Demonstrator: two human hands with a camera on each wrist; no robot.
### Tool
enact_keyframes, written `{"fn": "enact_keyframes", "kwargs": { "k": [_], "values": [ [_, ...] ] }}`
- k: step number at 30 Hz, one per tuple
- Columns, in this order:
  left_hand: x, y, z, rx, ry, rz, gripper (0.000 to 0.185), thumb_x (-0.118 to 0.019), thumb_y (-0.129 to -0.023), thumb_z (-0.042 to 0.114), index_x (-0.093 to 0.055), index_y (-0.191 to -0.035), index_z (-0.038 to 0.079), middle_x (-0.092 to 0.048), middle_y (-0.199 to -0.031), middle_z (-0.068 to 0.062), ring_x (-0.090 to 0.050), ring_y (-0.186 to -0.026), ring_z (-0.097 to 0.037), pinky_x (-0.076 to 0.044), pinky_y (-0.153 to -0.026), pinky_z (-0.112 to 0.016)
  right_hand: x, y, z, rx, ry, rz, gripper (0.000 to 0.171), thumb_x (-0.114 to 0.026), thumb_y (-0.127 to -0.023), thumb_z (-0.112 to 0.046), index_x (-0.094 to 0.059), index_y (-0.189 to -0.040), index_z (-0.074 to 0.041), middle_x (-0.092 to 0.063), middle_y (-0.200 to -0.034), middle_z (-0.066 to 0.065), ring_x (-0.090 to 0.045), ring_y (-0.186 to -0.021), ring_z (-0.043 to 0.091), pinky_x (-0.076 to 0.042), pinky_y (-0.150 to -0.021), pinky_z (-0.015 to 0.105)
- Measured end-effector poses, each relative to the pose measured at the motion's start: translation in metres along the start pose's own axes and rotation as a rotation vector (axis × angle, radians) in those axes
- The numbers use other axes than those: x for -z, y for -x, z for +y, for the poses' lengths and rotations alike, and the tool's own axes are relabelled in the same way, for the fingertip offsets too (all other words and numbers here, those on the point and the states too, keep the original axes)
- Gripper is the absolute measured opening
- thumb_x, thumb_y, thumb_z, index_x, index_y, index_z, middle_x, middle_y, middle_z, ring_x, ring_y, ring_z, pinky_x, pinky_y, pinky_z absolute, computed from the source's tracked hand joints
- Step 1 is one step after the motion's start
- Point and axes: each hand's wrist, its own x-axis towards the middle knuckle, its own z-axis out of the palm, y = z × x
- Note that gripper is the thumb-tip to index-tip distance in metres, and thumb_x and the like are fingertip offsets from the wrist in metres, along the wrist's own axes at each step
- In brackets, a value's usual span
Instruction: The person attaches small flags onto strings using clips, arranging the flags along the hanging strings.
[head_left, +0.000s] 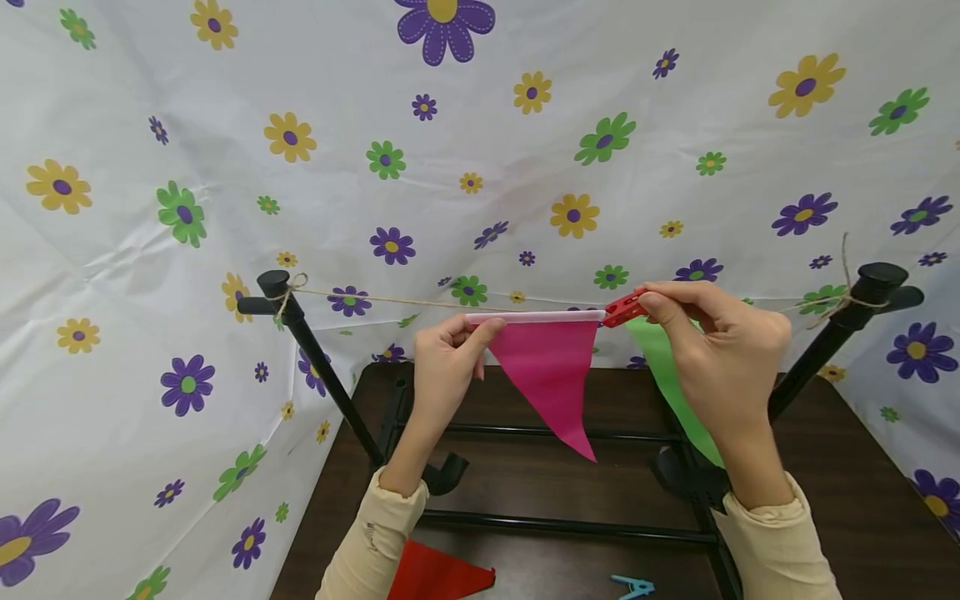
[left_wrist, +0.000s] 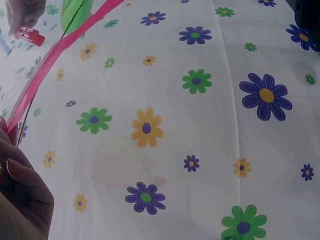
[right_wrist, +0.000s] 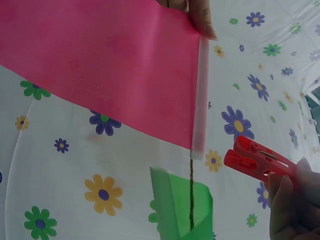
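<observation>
My left hand (head_left: 444, 362) pinches the upper left corner of a pink triangular pennant (head_left: 551, 362), whose pale top band (right_wrist: 200, 100) lies along a string (head_left: 397, 300). The point of the pennant hangs down. In my right hand (head_left: 723, 362) a red clothespin (head_left: 624, 309) is pinched between thumb and fingers, near the pennant's right upper corner. The right wrist view shows the clothespin (right_wrist: 260, 159) apart from the band, its jaws pointing toward it. A green pennant (head_left: 675, 396) hangs on the string, partly hidden behind my right hand.
The string is tied to black posts at left (head_left: 322, 367) and right (head_left: 832, 333). Black frame bars (head_left: 562, 525) cross the dark table (head_left: 817, 467). Below lie a red pennant (head_left: 435, 575) and a light blue clothespin (head_left: 634, 587). A flowered white cloth (head_left: 480, 208) stands behind.
</observation>
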Motion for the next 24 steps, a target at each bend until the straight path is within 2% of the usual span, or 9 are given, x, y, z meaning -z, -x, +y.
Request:
{"fn": "enact_keyframes", "kwargs": {
  "k": [8, 15, 24],
  "values": [
    [0.0, -0.003, -0.004, 0.037, 0.022, 0.001, 0.018, -0.074, -0.096, 0.007, -0.071, -0.087, -0.008, -0.053, -0.053, -0.004, -0.048, -0.044, -0.014, -0.032, -0.041, -0.024, -0.011, -0.003, 0.01, -0.004, -0.006, -0.023, 0.017, -0.08, -0.077, 0.018, -0.077, -0.092, 0.01, -0.075, -0.085, 0.023, -0.065, -0.083, -0.015, -0.05, -0.078, 0.009],
    [0.0, -0.005, -0.007, 0.053, 0.037, -0.009, 0.02, -0.073, -0.097, 0.008, -0.071, -0.085, -0.008, -0.052, -0.053, -0.004, -0.048, -0.044, -0.015, -0.032, -0.042, -0.025, -0.015, -0.005, 0.013, -0.008, 0.01, -0.003, 0.015, -0.079, -0.079, 0.018, -0.078, -0.091, 0.01, -0.075, -0.083, 0.023, -0.063, -0.079, -0.017, -0.047, -0.071, 0.009],
    [-0.001, -0.008, -0.007, 0.09, 0.053, -0.01, 0.02, -0.073, -0.097, 0.007, -0.07, -0.086, -0.009, -0.052, -0.054, -0.002, -0.047, -0.045, -0.014, -0.032, -0.042, -0.025, -0.017, -0.008, 0.014, 0.002, 0.002, -0.026, 0.015, -0.08, -0.078, 0.018, -0.078, -0.09, 0.009, -0.075, -0.081, 0.022, -0.062, -0.078, -0.017, -0.046, -0.069, 0.009]
  ]
}}
